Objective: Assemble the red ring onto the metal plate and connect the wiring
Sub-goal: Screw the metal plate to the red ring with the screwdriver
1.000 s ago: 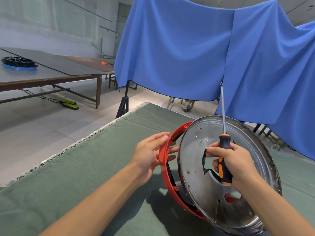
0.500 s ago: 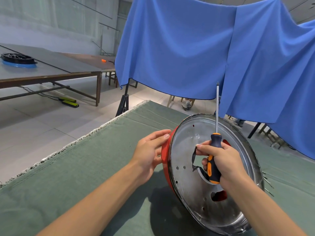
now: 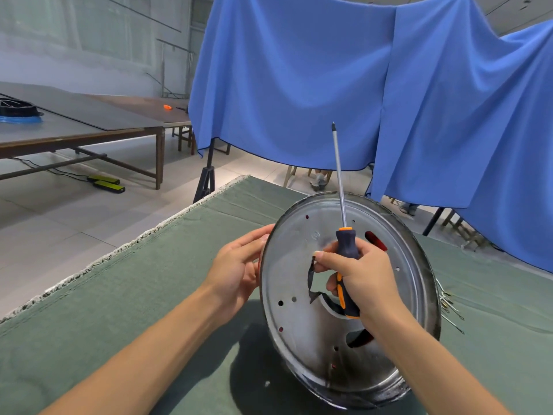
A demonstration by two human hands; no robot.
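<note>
A round metal plate (image 3: pixel 302 330) stands on its edge on the green-covered table, its face turned to me. The red ring sits behind it and shows only through a slot (image 3: pixel 375 239) in the plate. My left hand (image 3: pixel 236 271) holds the plate's left rim, fingers reaching behind it. My right hand (image 3: pixel 359 277) grips an orange-and-black screwdriver (image 3: pixel 347 250) with its shaft pointing up, and its fingertips hook the jagged edge of the plate's centre hole. Thin wire ends (image 3: pixel 449 307) stick out past the plate's right rim.
The green cloth (image 3: pixel 119 310) covers the table, whose left edge falls to a tiled floor. A blue drape (image 3: pixel 329 85) hangs behind. Long tables (image 3: pixel 89 124) stand far left, one carrying a black-and-blue ring. A small screw (image 3: pixel 267 384) lies by the plate's base.
The plate has turned to face me more squarely and closed against the red ring, which is now almost fully hidden. Both hands shifted left with it.
</note>
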